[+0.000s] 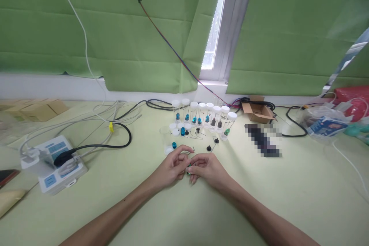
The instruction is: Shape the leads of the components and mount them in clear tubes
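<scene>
Just in front of the row of white-capped clear tubes (207,118), a small green metallic part (189,165) is held where the fingertips of both hands meet. It is pinched by the thumb and fingers of the right hand (205,166); the fingers of the left hand (175,164) are curled in against it, though whether it is gripped by them too cannot be told. Between the hands and the row, a loose blue metallic piece (174,145) and a black knob (209,148) are left lying. To the right of the row, an open cardboard box (256,117) is placed; well to its left, a white power strip (49,180) is loaded with plugs.
</scene>
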The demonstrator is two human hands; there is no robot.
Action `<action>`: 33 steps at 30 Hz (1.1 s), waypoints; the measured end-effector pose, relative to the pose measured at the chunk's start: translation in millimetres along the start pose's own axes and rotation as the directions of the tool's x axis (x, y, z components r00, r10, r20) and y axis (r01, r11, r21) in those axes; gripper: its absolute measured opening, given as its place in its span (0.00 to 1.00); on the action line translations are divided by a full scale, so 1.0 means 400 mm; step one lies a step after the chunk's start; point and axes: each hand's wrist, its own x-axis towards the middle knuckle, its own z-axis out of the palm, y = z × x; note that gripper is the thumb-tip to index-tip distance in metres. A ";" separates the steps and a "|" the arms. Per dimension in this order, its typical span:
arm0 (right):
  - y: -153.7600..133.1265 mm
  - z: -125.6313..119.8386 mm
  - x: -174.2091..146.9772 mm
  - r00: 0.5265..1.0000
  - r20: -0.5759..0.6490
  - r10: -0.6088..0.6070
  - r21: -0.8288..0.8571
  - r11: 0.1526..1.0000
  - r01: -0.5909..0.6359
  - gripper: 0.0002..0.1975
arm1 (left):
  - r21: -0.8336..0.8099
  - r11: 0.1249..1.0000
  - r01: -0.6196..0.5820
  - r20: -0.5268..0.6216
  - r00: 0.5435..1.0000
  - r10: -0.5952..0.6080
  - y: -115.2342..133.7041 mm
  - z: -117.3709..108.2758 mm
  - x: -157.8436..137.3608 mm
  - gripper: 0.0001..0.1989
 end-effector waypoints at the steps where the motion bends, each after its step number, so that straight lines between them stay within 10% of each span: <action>1: 0.002 -0.001 0.000 1.000 0.003 0.000 0.004 1.000 0.000 0.20 | -0.002 1.000 0.000 0.000 1.000 0.000 0.000 0.000 0.000 0.17; 33: 0.006 -0.003 0.004 1.000 0.010 0.010 0.041 0.999 -0.011 0.21 | 0.116 0.993 -0.013 -0.100 0.995 0.025 0.002 0.014 0.003 0.17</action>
